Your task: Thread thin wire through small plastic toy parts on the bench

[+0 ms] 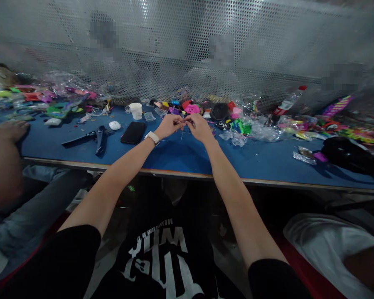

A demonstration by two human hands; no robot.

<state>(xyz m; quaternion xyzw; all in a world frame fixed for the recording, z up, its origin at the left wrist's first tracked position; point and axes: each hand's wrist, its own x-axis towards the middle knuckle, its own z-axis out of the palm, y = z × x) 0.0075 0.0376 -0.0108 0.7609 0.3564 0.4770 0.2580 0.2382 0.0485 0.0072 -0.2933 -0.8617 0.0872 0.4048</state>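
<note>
Over the blue table (180, 160), my left hand (170, 126) and my right hand (198, 126) meet fingertip to fingertip. Both are closed in a pinch. A thin pale strand (182, 133) hangs down between the fingers; it looks like thread or thin wire, but I cannot tell which. Anything else in the fingertips is too small to make out. A white band (152, 137) circles my left wrist. Left of that wrist lies a black phone (133, 132). Just behind my hands sits a bright pink piece (192, 109) among small colourful items.
A dark plier-like tool (100, 139) and a white rounded object (114, 125) lie left of the phone, near a white cup (136, 111). Clear plastic bags (262, 128) and a red-capped bottle (289, 102) are at right. Another person's hand (11, 129) rests at far left.
</note>
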